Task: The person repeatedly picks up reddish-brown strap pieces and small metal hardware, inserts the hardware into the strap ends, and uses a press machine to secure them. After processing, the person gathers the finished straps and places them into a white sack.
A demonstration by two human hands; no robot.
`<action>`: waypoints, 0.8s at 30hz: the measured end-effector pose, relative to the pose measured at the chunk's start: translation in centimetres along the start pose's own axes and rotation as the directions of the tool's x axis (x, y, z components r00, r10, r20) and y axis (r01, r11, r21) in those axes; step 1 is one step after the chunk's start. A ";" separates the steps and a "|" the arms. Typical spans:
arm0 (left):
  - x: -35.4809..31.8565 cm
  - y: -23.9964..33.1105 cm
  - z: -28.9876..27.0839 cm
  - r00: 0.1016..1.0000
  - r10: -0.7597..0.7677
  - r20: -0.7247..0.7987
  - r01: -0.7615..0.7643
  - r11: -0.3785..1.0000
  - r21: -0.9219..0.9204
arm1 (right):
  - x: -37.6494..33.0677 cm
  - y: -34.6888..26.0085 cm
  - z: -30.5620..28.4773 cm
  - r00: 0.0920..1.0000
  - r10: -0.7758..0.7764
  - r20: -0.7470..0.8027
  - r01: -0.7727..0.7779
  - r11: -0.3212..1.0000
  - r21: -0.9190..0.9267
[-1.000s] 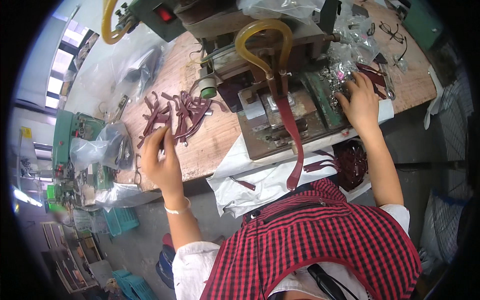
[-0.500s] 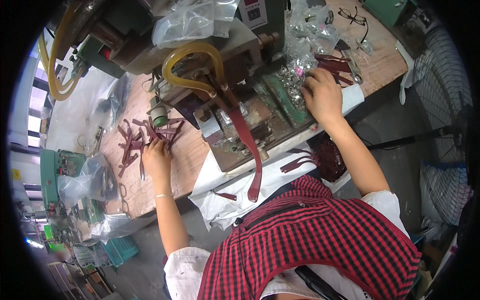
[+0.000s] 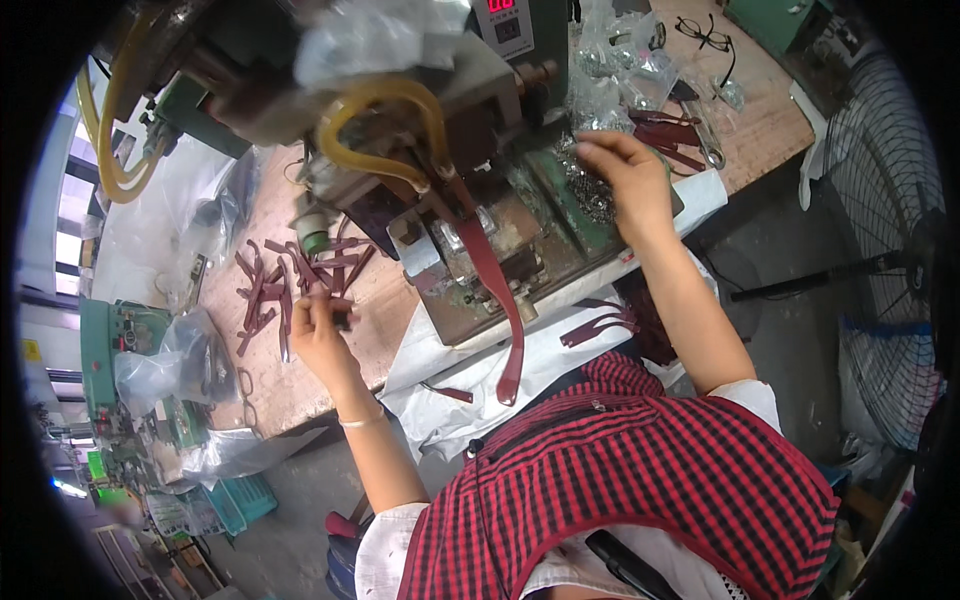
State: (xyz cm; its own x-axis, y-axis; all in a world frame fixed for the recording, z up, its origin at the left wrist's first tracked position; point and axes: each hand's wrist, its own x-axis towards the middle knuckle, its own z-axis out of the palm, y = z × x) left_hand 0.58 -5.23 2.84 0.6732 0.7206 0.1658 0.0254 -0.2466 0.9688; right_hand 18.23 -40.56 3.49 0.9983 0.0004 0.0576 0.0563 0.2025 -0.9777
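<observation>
The left hand (image 3: 325, 345) has drawn back a little from the loose pile of slim maroon plastic temple arms (image 3: 262, 292) on the pale wooden table (image 3: 385, 305). Its fingers are bent together and seem to pinch a short dark maroon piece (image 3: 343, 318), whose outline is blurred; half a second ago the hand was down among the pile, so a piece appears to have been picked out.

The right hand (image 3: 642, 188) has lifted slightly from the heap of small silvery metal parts (image 3: 592, 200) beside the machine. Its fingers reach forward, blurred, and I cannot tell whether they hold anything.

Between the hands, one long maroon temple arm (image 3: 490, 275) keeps its place at the machine's dark metal base (image 3: 445, 312), its curved end hanging over the white cloth (image 3: 425, 385). The red display (image 3: 500, 5) now glows brightly, and the looped amber tube (image 3: 335, 150) has blurred, which suggests that the machine is moving on that arm.
</observation>
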 end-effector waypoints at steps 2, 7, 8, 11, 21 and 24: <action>-1.4 4.3 0.7 0.996 0.092 0.013 -0.089 0.985 -0.145 | -2.3 -2.6 2.9 0.976 -0.167 0.139 0.183 0.977 -0.112; -3.1 15.1 4.5 0.704 0.698 0.136 -0.685 0.717 -0.131 | -6.0 -5.7 8.3 0.934 -0.199 0.298 0.220 0.975 -0.040; -2.3 15.5 5.2 0.687 0.717 0.116 -0.722 0.692 0.001 | -6.0 -6.1 8.6 0.936 -0.160 0.314 0.176 0.984 -0.023; -1.2 15.1 6.0 0.726 0.684 0.076 -0.633 0.707 -0.316 | -5.8 -6.0 9.2 0.922 -0.080 0.378 0.058 0.996 0.068; -6.3 12.1 7.9 0.294 0.902 0.315 -0.939 0.334 -0.079 | -4.6 -6.3 3.4 0.768 -0.441 0.464 0.640 0.529 -0.557; -7.1 12.2 9.4 0.146 0.892 0.428 -0.986 0.168 -0.014 | -2.8 -2.4 -2.1 0.898 -0.359 0.255 0.312 0.109 -0.944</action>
State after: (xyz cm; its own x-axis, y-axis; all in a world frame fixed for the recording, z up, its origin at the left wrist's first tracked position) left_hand 3.08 -19.43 11.71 0.4375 -0.3918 0.8094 -0.6694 -0.7429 0.0022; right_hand 15.36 -43.09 5.27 0.8728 0.1778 0.4545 0.3291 -0.9021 -0.2790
